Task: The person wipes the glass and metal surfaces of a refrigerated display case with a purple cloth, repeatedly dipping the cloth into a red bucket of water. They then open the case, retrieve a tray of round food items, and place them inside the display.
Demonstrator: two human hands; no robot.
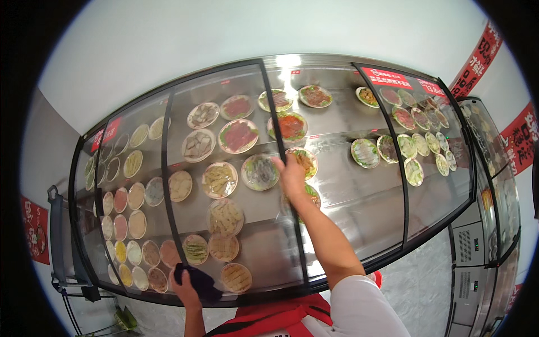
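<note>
Before me stands a refrigerated display case with sliding glass doors and stainless steel shelves. My left hand [185, 288] holds a dark cloth [205, 287] against the case's lower front edge. Higher up, my right hand [292, 177] grips the black frame edge [300, 248] of a glass door [269, 236], its thumb on the glass side. A plate of grey food [260, 172] sits behind the glass just left of that hand. Beside my fingers is a plate of orange-brown food on green leaves [310, 163]; my forearm partly covers another plate [312, 194] below it.
Several wrapped plates, including red meat [238, 136], stand on the left shelves. The case's right opening exposes bare shelf [358, 210]; more plates [407, 146] stand behind the far-right glass. A second display case [497, 177] adjoins at right. A dark grey cart [61, 236] stands at left.
</note>
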